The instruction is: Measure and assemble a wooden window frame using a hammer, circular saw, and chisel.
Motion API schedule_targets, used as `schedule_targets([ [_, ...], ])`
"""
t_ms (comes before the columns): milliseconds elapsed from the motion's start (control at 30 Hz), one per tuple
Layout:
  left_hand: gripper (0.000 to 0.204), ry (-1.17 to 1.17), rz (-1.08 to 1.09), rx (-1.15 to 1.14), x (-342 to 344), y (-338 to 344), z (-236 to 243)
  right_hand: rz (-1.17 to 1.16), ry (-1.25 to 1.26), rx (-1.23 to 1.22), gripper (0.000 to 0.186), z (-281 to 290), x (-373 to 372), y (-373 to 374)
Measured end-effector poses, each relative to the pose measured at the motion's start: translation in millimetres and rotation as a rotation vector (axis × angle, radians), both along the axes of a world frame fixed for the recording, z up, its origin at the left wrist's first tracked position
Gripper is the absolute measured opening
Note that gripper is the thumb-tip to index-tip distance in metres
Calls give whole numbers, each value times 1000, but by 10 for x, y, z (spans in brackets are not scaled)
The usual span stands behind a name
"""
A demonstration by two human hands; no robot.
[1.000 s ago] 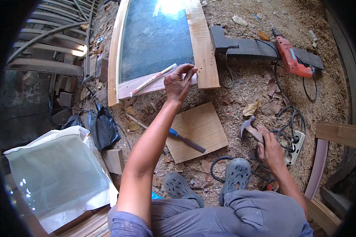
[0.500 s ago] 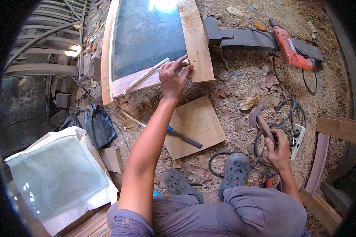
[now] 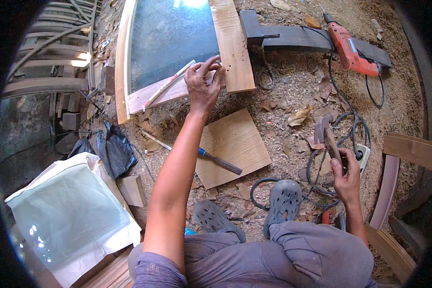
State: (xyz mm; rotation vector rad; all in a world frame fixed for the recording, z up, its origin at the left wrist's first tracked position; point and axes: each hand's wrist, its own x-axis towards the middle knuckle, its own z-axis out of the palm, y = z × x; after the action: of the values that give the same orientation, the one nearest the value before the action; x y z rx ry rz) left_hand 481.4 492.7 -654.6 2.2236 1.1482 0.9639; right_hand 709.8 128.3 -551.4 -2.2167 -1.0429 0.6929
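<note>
My left hand (image 3: 204, 89) reaches over the near right corner of a wooden frame (image 3: 234, 48) with a glass pane (image 3: 175, 45) in it. Its thumb and forefinger come together at the joint, round something small that I cannot make out. Dark little holes show in the wood beside the fingertips. Across the frame's near rail lies a thin white stick (image 3: 170, 86) with red marks. Off to the right, my right hand (image 3: 346, 174) is closed round the wooden handle of a claw hammer (image 3: 332, 144), head upward, above the ground.
A blue-handled chisel (image 3: 221, 162) lies on a square board (image 3: 249, 144). A red drill (image 3: 348, 48) rests on a dark beam (image 3: 293, 38), its cable coiling near a white power strip (image 3: 364, 158). Glass sheets (image 3: 77, 211) on white paper stand at left, beside a black plastic bag (image 3: 114, 151).
My right hand has raised the hammer slightly and moved it right. My left hand stays at the frame corner, its fingers shifted a little. The whole view has shifted slightly.
</note>
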Motion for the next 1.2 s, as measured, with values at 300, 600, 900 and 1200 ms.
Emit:
schedule_targets([
  [300, 30, 52, -17, 42, -4, 26, -35, 7, 9, 0, 28, 23, -21, 49],
  [600, 25, 27, 25, 53, 24, 4, -23, -9, 39, -24, 27, 41, -70, 125],
  [900, 24, 57, -55, 287, 70, 7, -88, -30, 139, 0, 26, 82, -100, 210],
  [1200, 54, 30, -109, 167, 16, 34, -39, 246, 629, 224, 37, 498, -120, 1195],
])
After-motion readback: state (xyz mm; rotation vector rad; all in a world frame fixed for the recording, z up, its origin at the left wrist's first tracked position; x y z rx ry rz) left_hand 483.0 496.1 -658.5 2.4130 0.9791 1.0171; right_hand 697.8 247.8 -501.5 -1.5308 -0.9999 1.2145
